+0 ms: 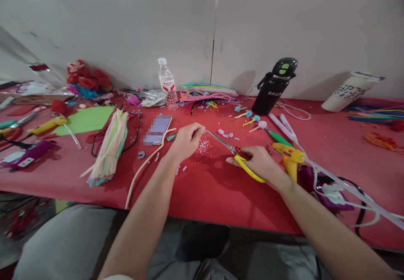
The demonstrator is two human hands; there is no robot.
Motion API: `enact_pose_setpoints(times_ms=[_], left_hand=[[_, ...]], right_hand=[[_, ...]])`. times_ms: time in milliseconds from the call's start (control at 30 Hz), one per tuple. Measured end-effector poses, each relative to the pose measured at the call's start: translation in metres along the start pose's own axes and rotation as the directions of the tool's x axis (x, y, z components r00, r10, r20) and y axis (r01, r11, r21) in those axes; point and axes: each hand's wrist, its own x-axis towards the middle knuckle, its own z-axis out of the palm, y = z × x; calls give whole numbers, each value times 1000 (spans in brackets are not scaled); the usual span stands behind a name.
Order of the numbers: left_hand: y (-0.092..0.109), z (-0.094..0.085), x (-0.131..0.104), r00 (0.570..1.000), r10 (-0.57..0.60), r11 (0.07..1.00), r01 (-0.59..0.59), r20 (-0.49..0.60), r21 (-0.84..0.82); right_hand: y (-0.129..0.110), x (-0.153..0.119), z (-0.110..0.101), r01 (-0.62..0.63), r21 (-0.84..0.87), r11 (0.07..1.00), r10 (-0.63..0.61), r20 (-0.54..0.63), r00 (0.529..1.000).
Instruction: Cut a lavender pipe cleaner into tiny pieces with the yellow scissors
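Note:
My left hand [188, 141] is closed in a pinch above the table's middle. Whatever its fingertips hold is too small to name; a pale pinkish speck shows there. Wrapped around the yellow-and-red handles of a pair of scissors [250, 171] is my right hand [257, 160]. The scissors' blades point up and left, with their tips close to my left fingertips. Beneath the blades lies a scatter of tiny pale pink clippings [203, 146]. Short lilac pieces [225, 134] sit just behind the blades.
A phone [158, 129] and a bundle of pale fuzzy stems [110, 149] lie to the left. A yellow glue gun [290, 157] stands by my right wrist. Behind are a plastic bottle [167, 82], a black flask [274, 87] and small pompom-topped stems [252, 120]. A white cup [349, 91] leans far right.

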Motion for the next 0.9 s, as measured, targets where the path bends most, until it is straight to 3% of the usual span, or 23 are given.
enact_pose_setpoints(times_ms=[900], left_hand=[[0, 3, -1, 999, 1, 1000, -2, 39, 21]], right_hand=[[-1, 0, -2, -16, -7, 1000, 16, 25, 1000]])
